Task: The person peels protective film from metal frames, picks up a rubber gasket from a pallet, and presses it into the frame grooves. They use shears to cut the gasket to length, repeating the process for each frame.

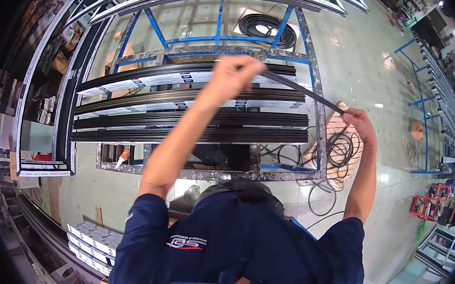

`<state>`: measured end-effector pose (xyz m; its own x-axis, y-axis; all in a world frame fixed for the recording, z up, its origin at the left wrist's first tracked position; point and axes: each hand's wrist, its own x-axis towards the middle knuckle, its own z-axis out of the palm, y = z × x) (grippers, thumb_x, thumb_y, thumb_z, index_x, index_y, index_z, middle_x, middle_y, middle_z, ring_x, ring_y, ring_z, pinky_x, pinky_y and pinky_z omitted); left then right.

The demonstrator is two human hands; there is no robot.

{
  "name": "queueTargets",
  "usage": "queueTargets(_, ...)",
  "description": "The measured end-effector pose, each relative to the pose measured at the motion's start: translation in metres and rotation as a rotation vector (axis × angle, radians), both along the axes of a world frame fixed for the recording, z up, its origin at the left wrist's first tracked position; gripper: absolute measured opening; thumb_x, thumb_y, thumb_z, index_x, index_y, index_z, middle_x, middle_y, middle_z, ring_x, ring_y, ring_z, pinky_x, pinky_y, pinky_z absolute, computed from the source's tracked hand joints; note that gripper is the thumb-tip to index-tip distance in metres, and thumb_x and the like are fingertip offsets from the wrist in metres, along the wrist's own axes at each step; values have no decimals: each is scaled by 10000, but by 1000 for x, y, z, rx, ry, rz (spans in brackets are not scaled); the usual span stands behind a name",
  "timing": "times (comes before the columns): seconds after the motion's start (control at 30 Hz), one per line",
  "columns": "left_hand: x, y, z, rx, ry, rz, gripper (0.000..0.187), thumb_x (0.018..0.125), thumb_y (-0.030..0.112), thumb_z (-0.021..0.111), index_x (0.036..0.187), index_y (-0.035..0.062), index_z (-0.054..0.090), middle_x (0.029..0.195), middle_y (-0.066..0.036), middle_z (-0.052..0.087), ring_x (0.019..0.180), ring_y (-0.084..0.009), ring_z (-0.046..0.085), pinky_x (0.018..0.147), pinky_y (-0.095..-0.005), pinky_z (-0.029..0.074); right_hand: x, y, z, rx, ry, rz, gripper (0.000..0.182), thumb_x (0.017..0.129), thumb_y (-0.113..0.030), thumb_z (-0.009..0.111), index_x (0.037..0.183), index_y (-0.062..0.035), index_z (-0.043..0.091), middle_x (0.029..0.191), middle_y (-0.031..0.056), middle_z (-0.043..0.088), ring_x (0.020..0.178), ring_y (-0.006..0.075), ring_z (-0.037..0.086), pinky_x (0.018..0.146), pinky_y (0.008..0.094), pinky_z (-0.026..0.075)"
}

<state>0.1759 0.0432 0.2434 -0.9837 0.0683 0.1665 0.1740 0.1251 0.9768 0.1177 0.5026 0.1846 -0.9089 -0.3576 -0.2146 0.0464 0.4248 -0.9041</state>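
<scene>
A black rubber strip (303, 90) runs taut between my two hands, sloping down to the right. My left hand (236, 74) is closed on its upper end, over the rearmost of the dark profiles. My right hand (359, 123) pinches the strip farther along, out past the right edge of the blue-framed stand. Beneath my left arm lie several long black profiles (197, 119) with white printed film on their sides. Loose loops of black strip (341, 151) hang and lie below my right hand, over a slatted wooden piece (349, 167).
The profiles rest on a paint-spattered stand with blue legs (220, 21). A coil of black strip (268, 29) lies behind it. Large film-wrapped frames (43, 173) stand at the left and back. An orange-and-white tool (123, 157) sits at the stand's front left corner. Red crates (428, 203) stand far right.
</scene>
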Motion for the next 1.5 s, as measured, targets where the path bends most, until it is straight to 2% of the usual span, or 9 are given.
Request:
queueTargets(0.2, -8, -163, 27, -166, -8, 324, 263, 952, 273, 676, 1001, 28, 758, 713, 8, 603, 633, -78, 541, 579, -248, 447, -111, 10, 2, 105, 109, 52, 289, 892, -296, 719, 901, -7, 721, 693, -44, 574, 648, 56, 477, 604, 242, 379)
queueTargets(0.43, 25, -342, 51, -384, -21, 588, 301, 978, 257, 644, 1037, -26, 726, 691, 31, 517, 631, -63, 474, 603, -224, 386, -191, -103, 62, 314, 354, 127, 409, 886, -395, 714, 866, 14, 711, 677, -37, 526, 643, 75, 460, 589, 269, 360)
queueTargets(0.83, 115, -666, 17, -993, -166, 854, 317, 954, 321, 654, 1049, 30, 736, 691, -15, 613, 586, -98, 525, 550, -279, 449, -238, -312, -87, 240, 68, 194, 355, 851, -381, 757, 811, -30, 726, 664, -13, 591, 617, 85, 482, 571, 270, 364)
queueTargets(0.93, 110, -755, -22, -1169, -194, 828, 372, 944, 369, 653, 1101, 40, 729, 812, -128, 705, 689, -176, 618, 684, -358, 515, -233, -362, -115, 374, 97, 266, 351, 871, -395, 725, 837, -46, 734, 686, 11, 609, 664, 96, 468, 606, 305, 397)
queueTargets(1.03, 110, -829, -72, -1091, -224, 776, 345, 968, 323, 624, 1115, 26, 719, 997, -164, 735, 934, -203, 685, 855, -324, 497, -224, -401, -132, 274, 86, 293, 202, 915, -182, 692, 995, 2, 718, 866, 35, 714, 779, 122, 610, 725, 308, 488)
queueTargets(1.13, 112, -872, -107, -1153, -166, 744, 292, 970, 293, 621, 1093, 47, 718, 877, -180, 710, 795, -248, 682, 772, -333, 508, -207, -429, -111, 542, -11, 229, 258, 904, -221, 726, 1031, 4, 730, 860, 40, 713, 782, 123, 624, 724, 306, 501)
queueTargets(1.2, 111, -867, -111, -986, -142, 776, 260, 960, 238, 630, 951, -18, 671, 721, -193, 582, 620, -261, 463, 631, -368, 439, -208, -419, -117, 497, -116, 171, 294, 888, -230, 743, 1077, -4, 737, 833, 39, 710, 759, 118, 622, 697, 301, 506)
queueTargets(1.27, 108, -884, -131, -1005, -115, 756, 270, 959, 245, 622, 949, -20, 670, 718, -210, 561, 615, -292, 444, 631, -378, 435, -209, -410, -116, 542, -175, 182, 328, 874, -239, 755, 1112, -14, 740, 802, 39, 706, 735, 115, 619, 672, 296, 510)
queueTargets(1.5, 81, -888, -165, -1059, -211, 706, 289, 953, 271, 627, 956, -13, 681, 722, -219, 581, 625, -279, 556, 653, -390, 464, -200, -408, -108, 659, -233, 220, 321, 845, -244, 766, 1095, -43, 760, 714, 29, 679, 655, 118, 572, 625, 286, 471)
